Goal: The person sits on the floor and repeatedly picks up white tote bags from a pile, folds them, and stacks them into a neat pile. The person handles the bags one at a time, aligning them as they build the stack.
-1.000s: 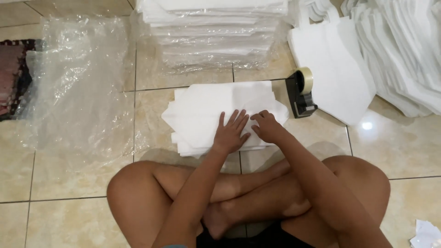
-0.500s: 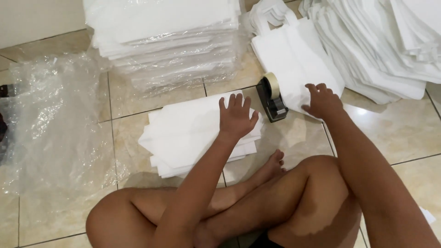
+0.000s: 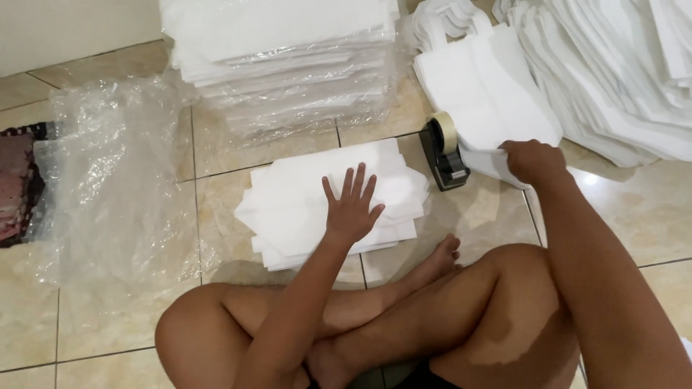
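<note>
Left hand: left hand lies flat, fingers spread and unclenched, palm down on the small pile of folded white bags; it grips nothing, and the pressing looks meant to keep the loose folds squared and flat.
Right hand: right hand is reached out to the side and closed in a pinch on the near edge of the top white bag of the flat heap beside the dispenser, the grasp taken at the border where one layer can be lifted off the rest.
Pile under the palm: sits on the tiled floor directly ahead of the crossed legs, within easy reach of both arms; its edges are slightly fanned.
Tape dispenser: black tape dispenser with a pale roll stands upright between the folded pile and the bag being pinched, just beside each, so either arm can get to it.
Loose bags: large spread of unfolded white bags overlaps at the far right, handles showing near the top.
Wrapped stacks: tall stack of bagged bundles in clear film stands behind the folded pile, apart from it.
Plastic film: crumpled clear plastic sheet lies open on the floor to the left, well away from both hands.
Far left: dark patterned object sits partly under the film; what it is I cannot tell.
</note>
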